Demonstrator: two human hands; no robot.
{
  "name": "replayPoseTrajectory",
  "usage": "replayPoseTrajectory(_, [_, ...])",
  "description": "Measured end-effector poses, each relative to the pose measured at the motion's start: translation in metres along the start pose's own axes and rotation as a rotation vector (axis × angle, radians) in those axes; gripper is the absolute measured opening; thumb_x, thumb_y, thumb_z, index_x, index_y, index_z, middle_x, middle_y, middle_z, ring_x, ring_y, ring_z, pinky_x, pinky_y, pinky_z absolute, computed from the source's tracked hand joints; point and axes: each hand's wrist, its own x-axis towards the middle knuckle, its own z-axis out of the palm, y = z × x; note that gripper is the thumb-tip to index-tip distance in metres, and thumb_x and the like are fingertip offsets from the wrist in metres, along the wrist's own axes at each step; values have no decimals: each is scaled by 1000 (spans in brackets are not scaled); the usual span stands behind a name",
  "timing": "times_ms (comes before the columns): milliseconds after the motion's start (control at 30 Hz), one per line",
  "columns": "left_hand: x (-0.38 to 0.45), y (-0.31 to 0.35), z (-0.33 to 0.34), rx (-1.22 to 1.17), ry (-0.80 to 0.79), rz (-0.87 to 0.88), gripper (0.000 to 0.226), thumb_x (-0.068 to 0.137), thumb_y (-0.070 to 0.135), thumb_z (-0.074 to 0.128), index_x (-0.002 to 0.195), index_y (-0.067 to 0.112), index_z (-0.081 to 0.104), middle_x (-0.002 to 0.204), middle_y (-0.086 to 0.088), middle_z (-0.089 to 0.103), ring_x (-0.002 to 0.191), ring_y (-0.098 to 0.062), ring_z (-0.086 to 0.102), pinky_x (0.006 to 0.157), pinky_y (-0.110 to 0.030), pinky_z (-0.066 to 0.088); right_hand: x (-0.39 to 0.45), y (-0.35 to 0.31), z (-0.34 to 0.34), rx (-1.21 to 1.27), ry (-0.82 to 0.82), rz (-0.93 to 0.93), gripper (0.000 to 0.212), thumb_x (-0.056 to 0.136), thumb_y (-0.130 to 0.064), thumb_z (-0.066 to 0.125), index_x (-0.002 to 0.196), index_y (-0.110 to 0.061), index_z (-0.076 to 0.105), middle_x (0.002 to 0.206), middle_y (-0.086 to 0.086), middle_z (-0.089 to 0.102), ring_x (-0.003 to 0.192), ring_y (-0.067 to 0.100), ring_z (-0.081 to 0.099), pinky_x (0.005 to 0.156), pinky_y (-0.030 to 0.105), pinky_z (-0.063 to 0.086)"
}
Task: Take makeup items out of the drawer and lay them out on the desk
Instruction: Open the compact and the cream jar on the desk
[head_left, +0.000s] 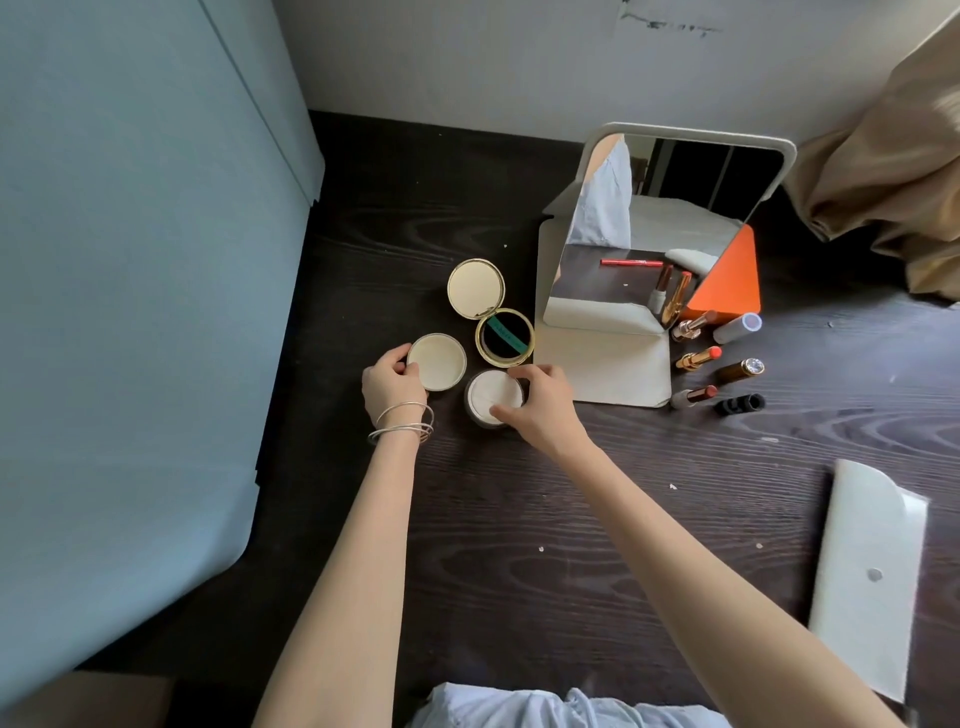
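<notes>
Pale blue cloth (566, 709) at the frame's bottom edge and two bare forearms lead up to a dark wood-grain desk (519, 545), where a person sets out makeup. Wearing thin silver bangles (402, 423) at the wrist, the left hand (389, 384) curls its fingers and thumb round the rim of a round cream lid (437, 361) resting on the desk. The right hand (545, 402) pinches the edge of a round white powder jar with a white puff inside (491, 397), thumb at its near side and fingers over its far rim. Just behind them lies an open gold-rimmed round compact (491, 317), its lid folded back and a green band across a dark puff; any writing on the band is too small to read. To the right stands a cream folding mirror (660, 223) before an orange box (737, 275), with uncapped lipsticks and loose caps (717, 358) laid beside it. A white flat sleeve (867, 571) lies at the near right. No drawer shows in this view. The step in hand appears to be arranging the opened jar and its lid beside the compact; the next move likely calls for letting go of both and reaching back for further items. No brand name can be made out.
</notes>
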Motion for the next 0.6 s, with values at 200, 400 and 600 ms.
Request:
replayPoseTrajectory(200, [0,-3,0,-15,-17,7,36,89,6,58,123,18,61,122,-9,59,107,-24,59,85,-46,55,-4,-3,1,26,10,-11,56,82,-21,70,133,-11,49,133,12,41,124,27,42,107,34,36])
replayPoseTrajectory(400, [0,-3,1,-31,-16,8,37,90,5,56,124,18,61,122,-10,58,107,-25,59,86,-46,55,-10,-7,5,25,-9,-6,61,83,-20,68,138,-9,44,136,11,42,126,27,41,106,34,36])
replayPoseTrajectory(600, [0,-2,1,-43,-1,8,37,89,4,56,124,19,61,123,-10,56,107,-25,59,85,-46,56,-13,-10,9,36,-34,-5,63,85,-19,67,140,-8,40,139,9,39,130,25,38,107,33,35])
